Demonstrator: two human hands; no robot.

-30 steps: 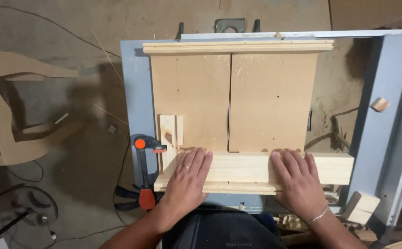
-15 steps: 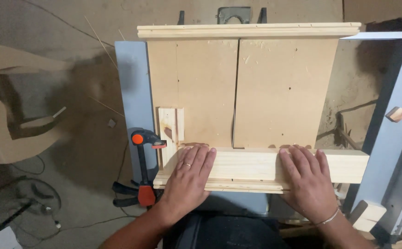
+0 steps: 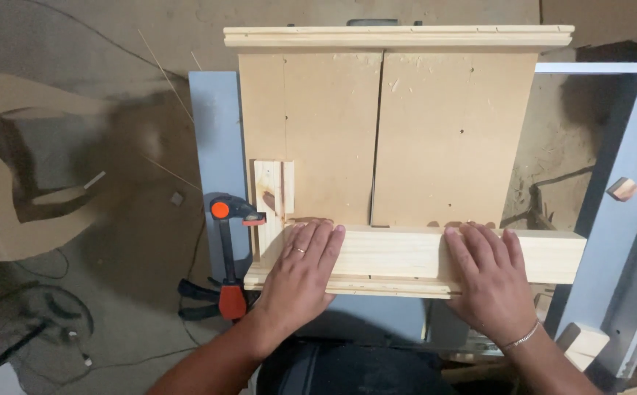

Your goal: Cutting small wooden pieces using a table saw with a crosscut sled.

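Both hands lie flat, fingers spread and palms down, on the pale wood block [image 3: 406, 252] that runs along the near fence of the sled [image 3: 384, 139]. My left hand [image 3: 300, 274] covers the block's left end; my right hand [image 3: 490, 281] presses its right part, well apart from the left. Neither hand grips anything; each only bears down.

Just beyond the block, the sled's flat fibreboard base spans the blue-grey counter [image 3: 216, 132], with a dark slot running down its middle toward the block. A wooden rail [image 3: 399, 36] closes the sled's far edge. At the near left corner a small upright stop block [image 3: 271, 201] stands just beside my left fingertips, touched by the pad of an orange-and-black bar clamp [image 3: 227, 252] that hangs off the counter's left edge. A small wood offcut [image 3: 623, 189] rests on the right side rail.

Compared with the earlier pictures, the sled and block sit farther from me across the counter, and my hands have stayed flat on the block.
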